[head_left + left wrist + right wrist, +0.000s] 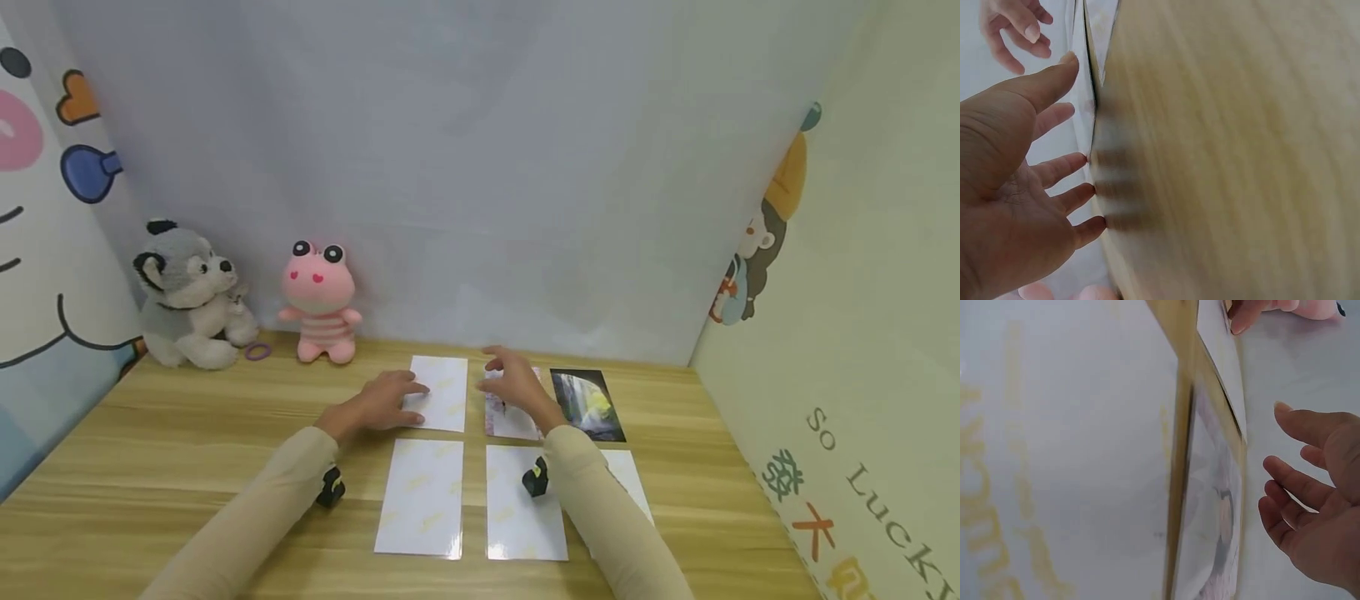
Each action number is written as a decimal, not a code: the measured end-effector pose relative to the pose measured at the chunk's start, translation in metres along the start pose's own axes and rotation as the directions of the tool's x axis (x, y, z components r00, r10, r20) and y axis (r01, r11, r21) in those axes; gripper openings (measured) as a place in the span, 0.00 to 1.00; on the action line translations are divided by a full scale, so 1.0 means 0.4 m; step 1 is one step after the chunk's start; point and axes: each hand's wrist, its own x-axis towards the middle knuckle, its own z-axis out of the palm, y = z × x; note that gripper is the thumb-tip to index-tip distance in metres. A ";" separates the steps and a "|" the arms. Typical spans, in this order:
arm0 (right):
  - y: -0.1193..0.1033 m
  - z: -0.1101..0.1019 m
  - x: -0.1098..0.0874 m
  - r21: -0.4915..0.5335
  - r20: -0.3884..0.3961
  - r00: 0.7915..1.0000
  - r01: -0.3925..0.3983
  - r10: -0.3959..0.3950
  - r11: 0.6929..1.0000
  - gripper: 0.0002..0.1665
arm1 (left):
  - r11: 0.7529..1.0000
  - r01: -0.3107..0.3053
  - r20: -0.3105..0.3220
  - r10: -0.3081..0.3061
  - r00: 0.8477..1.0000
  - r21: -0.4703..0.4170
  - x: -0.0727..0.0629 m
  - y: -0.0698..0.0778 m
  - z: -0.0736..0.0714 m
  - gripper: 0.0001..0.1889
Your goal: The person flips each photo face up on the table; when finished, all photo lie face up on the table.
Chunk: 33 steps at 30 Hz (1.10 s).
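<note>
Two rows of photo cards lie on the wooden table. My left hand point(386, 400) is at the left side of a back-row card point(447, 404) with its pale back up; thumb and fingers are spread and hold nothing. In the left wrist view, the left hand point(1016, 175) has its fingertips close to the table surface; contact is hard to tell. My right hand point(517, 385) hovers above a pinkish picture card point(510, 422), partly covering it. Loosely bent and with nothing in them are the right hand's fingers point(1297, 484) in the right wrist view.
A dark waterfall photo point(588, 406) lies at the back right. In front are pale cards point(422, 500), point(517, 529), and another point(630, 475) partly under the right sleeve. A husky plush point(191, 300), purple ring point(258, 351) and pink plush point(321, 304) sit by the back wall.
</note>
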 end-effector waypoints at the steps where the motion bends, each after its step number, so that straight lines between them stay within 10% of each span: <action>1: -0.001 0.008 0.004 -0.003 0.005 1.000 0.001 -0.001 1.000 0.37 | 1.000 0.005 0.003 -0.005 1.000 -0.002 -0.003 0.002 -0.001 0.28; 13: -0.017 0.051 0.055 -0.268 -0.026 0.998 0.040 -0.049 0.963 0.36 | 1.000 0.022 -0.007 -0.022 1.000 0.012 0.004 0.000 0.006 0.27; 33: -0.039 0.083 0.083 -0.121 0.002 0.999 -0.036 0.037 0.992 0.37 | 0.997 0.071 0.004 -0.071 0.997 -0.011 -0.004 0.011 0.007 0.26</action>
